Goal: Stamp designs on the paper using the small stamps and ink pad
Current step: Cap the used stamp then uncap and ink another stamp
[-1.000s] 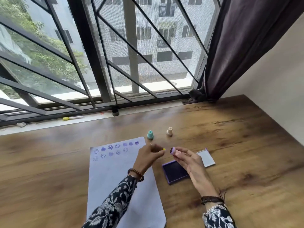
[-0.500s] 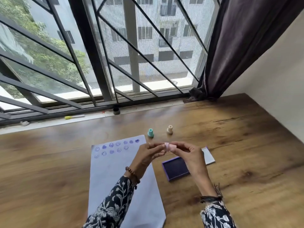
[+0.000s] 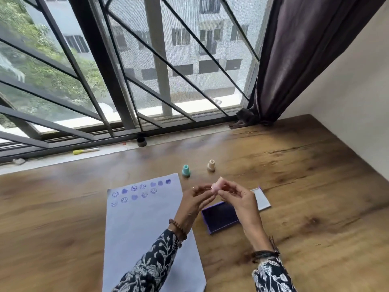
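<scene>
Two hands meet above a wooden bench point(image 3: 294, 186) beside a barred window, both pinching one small pink stamp point(image 3: 217, 186) between their fingertips. The left hand point(image 3: 194, 200) closes its grip on the near-left side of the stamp, while the right hand point(image 3: 242, 198) closes thumb and forefinger on its right side; the stamp is held in the air, clear of the surface, over the gap between the paper and the ink pad. Beneath the right hand lies the open ink pad point(image 3: 221, 220), its dark purple face up and its pale lid point(image 3: 262, 200) folded back to the right. A long white sheet of paper point(image 3: 143, 228) lies to the left of the pad, running toward the camera, with two rows of purple prints point(image 3: 136, 192), smiling faces and hearts, across its far end. Just beyond the paper's far right corner stands a teal stamp point(image 3: 186, 170), upright, and near it to the right a beige stamp point(image 3: 211, 165), also upright. A yellow-capped marker point(image 3: 85, 151) rests on the window sill. Both wrists wear bead bracelets above floral-print sleeves.
</scene>
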`<action>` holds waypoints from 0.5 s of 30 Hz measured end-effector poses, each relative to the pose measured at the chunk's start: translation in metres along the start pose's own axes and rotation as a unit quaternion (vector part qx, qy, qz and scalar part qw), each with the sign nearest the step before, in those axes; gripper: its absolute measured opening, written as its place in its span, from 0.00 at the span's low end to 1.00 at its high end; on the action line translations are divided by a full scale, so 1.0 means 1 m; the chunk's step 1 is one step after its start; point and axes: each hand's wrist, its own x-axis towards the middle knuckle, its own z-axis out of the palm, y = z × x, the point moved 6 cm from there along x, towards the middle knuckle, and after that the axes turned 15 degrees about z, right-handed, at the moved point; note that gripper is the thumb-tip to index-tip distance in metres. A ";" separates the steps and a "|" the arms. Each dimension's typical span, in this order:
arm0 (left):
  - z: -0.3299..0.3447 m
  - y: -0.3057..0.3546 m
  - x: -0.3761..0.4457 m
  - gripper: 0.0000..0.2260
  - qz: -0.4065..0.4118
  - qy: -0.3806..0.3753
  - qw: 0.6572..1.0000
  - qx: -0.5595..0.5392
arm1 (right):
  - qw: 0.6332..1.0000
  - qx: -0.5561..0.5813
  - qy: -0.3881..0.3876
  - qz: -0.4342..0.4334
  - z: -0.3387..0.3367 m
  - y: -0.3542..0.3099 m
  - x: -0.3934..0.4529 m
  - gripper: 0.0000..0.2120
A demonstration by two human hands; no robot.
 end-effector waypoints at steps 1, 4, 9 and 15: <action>0.004 -0.002 0.002 0.08 0.010 -0.020 0.998 0.061 | 1.000 -0.003 0.010 0.001 -0.006 0.002 0.002 0.15; 0.014 -0.007 0.017 0.10 0.037 -0.052 0.971 0.229 | 0.998 -0.048 0.035 -0.005 -0.024 0.001 0.014 0.15; 0.045 -0.009 0.060 0.09 0.101 -0.072 0.894 0.431 | 0.981 -0.156 0.105 -0.040 -0.047 -0.017 0.049 0.15; 0.067 -0.025 0.109 0.07 0.107 -0.046 0.863 0.492 | 0.954 -0.246 0.160 -0.065 -0.059 -0.038 0.094 0.13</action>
